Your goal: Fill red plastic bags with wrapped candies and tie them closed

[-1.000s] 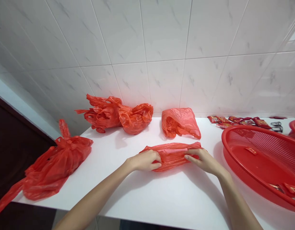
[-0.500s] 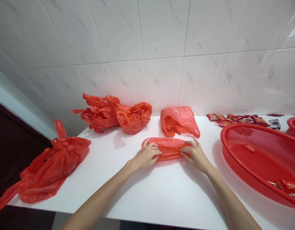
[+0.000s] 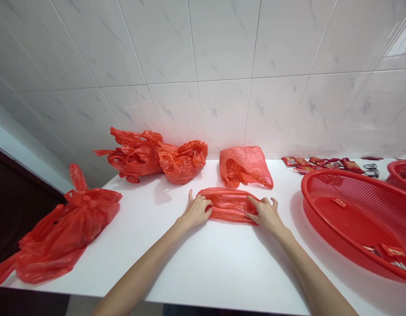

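Note:
A red plastic bag (image 3: 229, 206) lies flattened into a wide strip on the white table, with creases running along its length. My left hand (image 3: 196, 210) grips its left end, thumb and fingers pinching the film. At the other end my right hand (image 3: 264, 213) pinches the bag between thumb and forefinger, other fingers raised. Just behind, a crumpled red bag (image 3: 247, 164) rests near the wall, apart from both hands.
Filled red bags (image 3: 183, 162) stand against the tiled wall, and a knotted red bag (image 3: 67, 232) lies at the table's left edge. On the right a red mesh basket (image 3: 321, 219) holds several small packets. More red packets (image 3: 324, 163) lie behind it.
My fingers have shifted on the bag's two ends, the right hand slightly outward. The bag looks more gathered into folds lengthwise. The view has turned slightly.

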`<state>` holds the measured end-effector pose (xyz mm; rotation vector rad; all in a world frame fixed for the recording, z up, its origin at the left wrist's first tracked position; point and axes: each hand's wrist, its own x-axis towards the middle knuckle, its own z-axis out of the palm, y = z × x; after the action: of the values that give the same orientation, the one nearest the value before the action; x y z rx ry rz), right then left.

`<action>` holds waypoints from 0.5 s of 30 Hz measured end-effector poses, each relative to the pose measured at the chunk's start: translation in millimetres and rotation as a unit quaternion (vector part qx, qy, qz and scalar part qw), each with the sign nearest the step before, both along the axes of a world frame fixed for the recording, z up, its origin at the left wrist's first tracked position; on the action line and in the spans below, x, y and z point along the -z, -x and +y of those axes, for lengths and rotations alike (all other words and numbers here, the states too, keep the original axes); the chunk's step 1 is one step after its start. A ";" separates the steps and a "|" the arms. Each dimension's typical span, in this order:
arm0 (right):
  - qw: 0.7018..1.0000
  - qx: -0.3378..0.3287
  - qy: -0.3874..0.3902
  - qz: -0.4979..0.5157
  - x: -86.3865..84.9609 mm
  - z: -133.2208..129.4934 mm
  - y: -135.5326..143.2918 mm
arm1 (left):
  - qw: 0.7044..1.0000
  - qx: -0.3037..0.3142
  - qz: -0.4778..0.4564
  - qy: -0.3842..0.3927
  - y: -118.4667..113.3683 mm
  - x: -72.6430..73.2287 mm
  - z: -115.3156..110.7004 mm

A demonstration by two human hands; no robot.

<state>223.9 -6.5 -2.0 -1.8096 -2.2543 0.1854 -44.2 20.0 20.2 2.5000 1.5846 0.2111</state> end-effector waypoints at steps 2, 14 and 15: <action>1.000 0.019 0.006 -0.008 -0.2 -1.1 0.5 | 1.000 -0.004 -0.005 0.010 -0.7 -0.8 -0.8; 0.992 -0.048 -0.105 0.045 4.9 2.4 -2.5 | 0.992 0.061 -0.097 -0.047 -3.3 11.5 5.4; 0.993 -0.049 -0.102 0.045 6.5 2.9 -1.8 | 0.993 0.054 -0.093 -0.043 -3.1 14.7 7.8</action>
<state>225.7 -3.6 -8.6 -1.5585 -2.2130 0.0508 -41.0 27.8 5.5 2.5352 1.3919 0.4900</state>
